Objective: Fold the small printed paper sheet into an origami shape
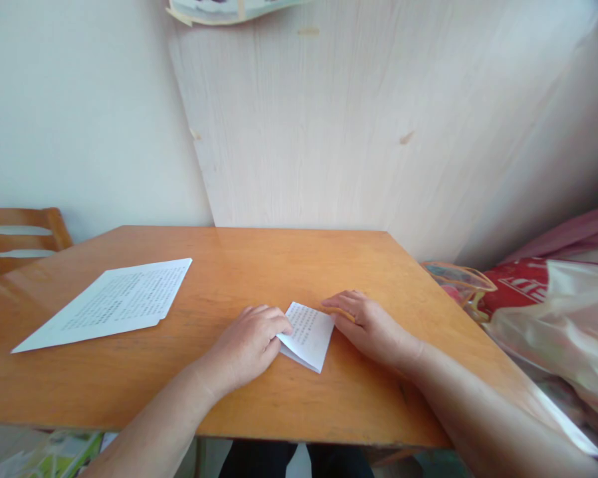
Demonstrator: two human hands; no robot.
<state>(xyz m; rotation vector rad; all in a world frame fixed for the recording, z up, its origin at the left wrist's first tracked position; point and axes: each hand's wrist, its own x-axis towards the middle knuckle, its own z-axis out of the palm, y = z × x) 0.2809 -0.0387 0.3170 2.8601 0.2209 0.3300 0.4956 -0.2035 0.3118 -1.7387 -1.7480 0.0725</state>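
Note:
A small folded sheet of printed paper lies on the table in front of me, its layers slightly parted along the near left edge. My left hand pinches its left side, with the thumb hidden from sight and the fingers curled. At the paper's right corner is my right hand, its fingers stretched out with a gap between thumb and forefinger. The right thumb tip meets the paper's edge or lies just beside it; I cannot tell which.
Flat printed sheets rest on the wooden table at the left. A wooden chair stands beyond the left end. Plastic bags crowd the right edge. A pale wall panel rises behind the table.

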